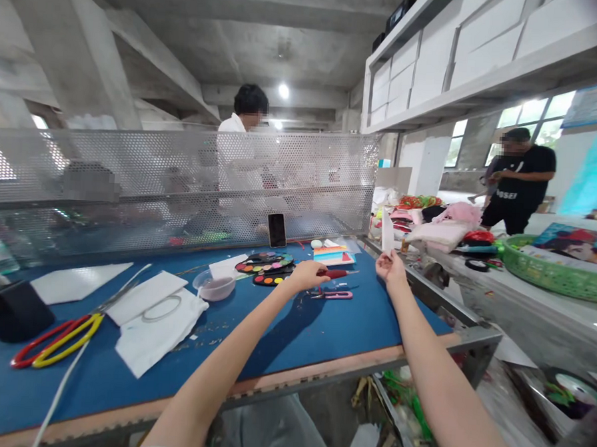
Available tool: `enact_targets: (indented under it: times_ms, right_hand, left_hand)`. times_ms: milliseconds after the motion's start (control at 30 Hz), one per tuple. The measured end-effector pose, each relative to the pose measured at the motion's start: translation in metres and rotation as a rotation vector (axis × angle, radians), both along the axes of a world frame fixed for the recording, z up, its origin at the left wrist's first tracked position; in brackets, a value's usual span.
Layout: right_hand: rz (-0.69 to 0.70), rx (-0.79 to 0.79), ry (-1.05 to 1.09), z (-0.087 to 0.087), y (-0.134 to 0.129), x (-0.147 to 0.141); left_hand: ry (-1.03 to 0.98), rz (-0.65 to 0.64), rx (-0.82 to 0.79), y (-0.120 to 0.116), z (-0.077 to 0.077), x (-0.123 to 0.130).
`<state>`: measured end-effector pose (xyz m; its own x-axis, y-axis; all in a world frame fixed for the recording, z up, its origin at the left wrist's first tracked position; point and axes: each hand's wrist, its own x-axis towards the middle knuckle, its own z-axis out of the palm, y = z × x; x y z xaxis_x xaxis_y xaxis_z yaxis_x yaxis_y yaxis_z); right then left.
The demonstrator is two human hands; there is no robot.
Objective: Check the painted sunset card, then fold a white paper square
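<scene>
My left hand (310,276) is closed over the table, its fingers at the end of a dark red-handled tool (336,274) with a thin pointed tip; the exact kind cannot be made out. A white piece of paper (387,232) stands upright, pinched in my right hand (391,264) at the table's right edge. Just below the red handle lies a pink utility knife (339,295). Behind my left hand are paint palettes (265,263) with round colour pans and a small painted card (333,255) in orange and blue.
A clear plastic bowl (216,286), white paper sheets (159,323), red-and-yellow-handled scissors (57,341) and a black box (11,310) are on the blue tabletop (292,346). A phone (277,230) leans on the perforated screen (171,170). A green basket (559,274) stands right; two people stand beyond.
</scene>
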<state>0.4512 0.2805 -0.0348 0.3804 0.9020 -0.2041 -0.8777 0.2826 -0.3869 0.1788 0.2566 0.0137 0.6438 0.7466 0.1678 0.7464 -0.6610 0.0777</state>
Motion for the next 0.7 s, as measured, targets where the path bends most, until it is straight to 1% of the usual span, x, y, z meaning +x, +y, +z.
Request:
enact_targets:
  times_ms: [100, 167, 233, 300, 367, 500, 533, 567, 633, 700]
  right_hand:
    - [0.005, -0.022, 0.049, 0.002, -0.003, -0.001]
    - [0.010, -0.024, 0.062, 0.003, -0.004, -0.002]
    - [0.024, -0.024, 0.065, 0.004, -0.005, -0.003]
    - [0.055, -0.024, 0.064, 0.004, -0.004, -0.005]
    - [0.096, -0.029, 0.059, 0.004, -0.002, -0.007]
    - [0.137, -0.052, 0.045, 0.003, 0.002, -0.009]
    - [0.137, -0.058, 0.041, 0.002, 0.003, -0.009]
    - [0.133, -0.063, 0.036, 0.000, 0.004, -0.009]
    - [0.124, -0.075, 0.024, -0.003, 0.008, -0.008]
    - [0.122, -0.093, 0.009, -0.007, 0.011, -0.007]
  left_hand:
    - [0.037, 0.063, 0.055, 0.008, -0.010, 0.001]
    - [0.054, 0.061, 0.051, 0.013, -0.015, 0.005]
    - [0.070, 0.048, 0.034, 0.016, -0.016, 0.010]
    - [0.067, 0.047, 0.019, 0.020, -0.015, 0.016]
    - [0.021, 0.071, 0.043, 0.024, -0.012, 0.024]
    - [-0.095, 0.224, 0.165, 0.044, -0.007, 0.036]
    - [-0.109, 0.265, 0.163, 0.051, -0.005, 0.038]
    - [-0.119, 0.292, 0.130, 0.059, -0.003, 0.038]
    - [-0.162, 0.307, -0.015, 0.075, 0.002, 0.035]
    - [-0.305, 0.277, -0.204, 0.088, 0.009, 0.030]
